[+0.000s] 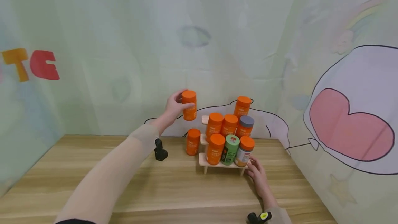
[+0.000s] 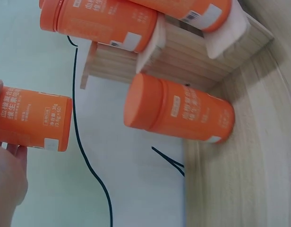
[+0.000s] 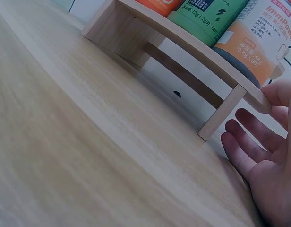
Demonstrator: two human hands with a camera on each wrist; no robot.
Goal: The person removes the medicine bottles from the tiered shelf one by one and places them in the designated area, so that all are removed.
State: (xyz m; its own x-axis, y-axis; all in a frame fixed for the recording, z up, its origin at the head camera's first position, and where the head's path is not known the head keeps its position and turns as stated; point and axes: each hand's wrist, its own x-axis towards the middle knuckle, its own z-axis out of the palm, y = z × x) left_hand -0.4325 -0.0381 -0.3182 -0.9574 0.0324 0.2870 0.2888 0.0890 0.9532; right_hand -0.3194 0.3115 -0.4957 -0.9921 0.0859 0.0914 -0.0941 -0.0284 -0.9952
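At wrist-view edges, cropped left hand (image 2: 7, 182) grips orange jar (image 2: 34, 117), cropped right hand (image 3: 278, 168) pinches rack (image 3: 209, 56).

The person wears a long, light beige left sleeve (image 1: 115, 172) with a curved black edge (image 1: 76, 221) up the arm. The right sleeve (image 1: 279, 216) is pale too. A left gadget (image 1: 160, 151) and right gadget (image 1: 255, 218), both black, sit by the wrists; a yellow sticker (image 1: 264, 215) brightens one.
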